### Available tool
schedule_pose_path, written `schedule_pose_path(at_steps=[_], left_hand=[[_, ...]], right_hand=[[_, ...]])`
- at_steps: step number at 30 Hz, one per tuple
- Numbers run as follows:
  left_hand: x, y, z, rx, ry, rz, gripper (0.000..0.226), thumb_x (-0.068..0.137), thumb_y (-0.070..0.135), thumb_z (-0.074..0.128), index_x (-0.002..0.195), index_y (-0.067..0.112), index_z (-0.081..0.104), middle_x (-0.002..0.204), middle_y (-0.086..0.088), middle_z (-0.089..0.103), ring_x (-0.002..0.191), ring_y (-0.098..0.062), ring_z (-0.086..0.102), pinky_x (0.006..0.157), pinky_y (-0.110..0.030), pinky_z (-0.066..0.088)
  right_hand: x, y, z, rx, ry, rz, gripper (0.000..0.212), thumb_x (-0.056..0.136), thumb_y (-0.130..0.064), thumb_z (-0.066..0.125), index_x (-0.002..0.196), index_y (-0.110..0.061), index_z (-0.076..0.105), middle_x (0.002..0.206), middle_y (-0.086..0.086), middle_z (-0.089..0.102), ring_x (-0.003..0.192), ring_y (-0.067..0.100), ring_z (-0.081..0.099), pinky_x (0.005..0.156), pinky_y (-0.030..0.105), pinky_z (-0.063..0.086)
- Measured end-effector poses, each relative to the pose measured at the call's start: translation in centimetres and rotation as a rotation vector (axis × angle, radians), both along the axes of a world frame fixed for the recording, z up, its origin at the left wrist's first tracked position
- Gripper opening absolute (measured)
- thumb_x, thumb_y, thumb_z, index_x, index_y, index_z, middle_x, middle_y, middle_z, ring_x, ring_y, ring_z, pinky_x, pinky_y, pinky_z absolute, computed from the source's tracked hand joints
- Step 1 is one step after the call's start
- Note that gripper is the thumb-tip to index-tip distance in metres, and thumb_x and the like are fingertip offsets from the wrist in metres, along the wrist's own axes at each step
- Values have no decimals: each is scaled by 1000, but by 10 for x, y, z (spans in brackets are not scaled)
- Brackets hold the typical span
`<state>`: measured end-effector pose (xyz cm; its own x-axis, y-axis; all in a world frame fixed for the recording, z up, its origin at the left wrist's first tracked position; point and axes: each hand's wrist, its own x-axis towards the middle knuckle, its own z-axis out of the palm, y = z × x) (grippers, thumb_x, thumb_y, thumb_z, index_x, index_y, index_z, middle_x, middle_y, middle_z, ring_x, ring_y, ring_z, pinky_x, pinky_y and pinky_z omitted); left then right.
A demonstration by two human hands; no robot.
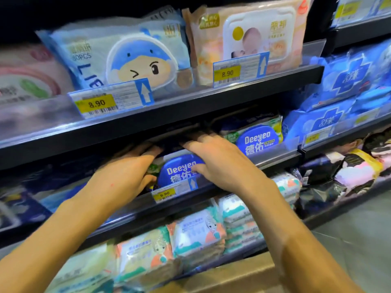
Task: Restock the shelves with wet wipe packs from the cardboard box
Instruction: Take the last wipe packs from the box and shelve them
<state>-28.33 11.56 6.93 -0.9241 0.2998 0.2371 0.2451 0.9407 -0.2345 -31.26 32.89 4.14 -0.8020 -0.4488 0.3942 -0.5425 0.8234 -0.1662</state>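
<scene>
Both hands on middle shelf (243, 166), as I read it. Left hand (129, 166) cupped around left end of blue wet wipe pack (179, 168), fingers half curled, fingertips reaching under shelf above. Right hand (213, 157) laid over pack's right end, fingers spread and bent, gripping. Pack stands just behind price tag (169, 192) marked 9.90. Second matching pack (258, 138) just to its right, same shelf. Cartoon-face pack (127, 58) and baby-photo pack (254, 37) on upper shelf.
</scene>
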Motion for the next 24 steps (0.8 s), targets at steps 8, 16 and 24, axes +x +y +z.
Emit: schedule_pose_path(at_steps=[8, 16, 24], left_hand=[[-20, 7, 7, 195, -117, 22, 60, 88, 32, 66, 143, 39, 43, 146, 0, 50, 126, -31, 51, 101, -37, 44], [50, -55, 4, 69, 97, 98, 59, 88, 57, 59, 139, 31, 49, 133, -6, 63, 108, -35, 65, 79, -42, 55], [70, -164, -21, 10, 84, 302, 40, 58, 37, 92, 68, 11, 63, 49, -15, 57, 43, -37, 60, 38, -34, 47]], right_hand=[[-24, 6, 11, -53, -129, -123, 50, 88, -36, 75, 136, -31, 62, 128, 14, 70, 121, 38, 59, 95, 37, 48], [10, -40, 24, 47, -32, -43, 50, 91, -41, 65, 139, -28, 58, 122, 13, 70, 118, 36, 62, 93, 42, 51], [39, -160, 10, 93, 18, 199, 63, 92, -43, 64, 150, -31, 40, 141, 8, 56, 127, 34, 54, 98, 44, 48]])
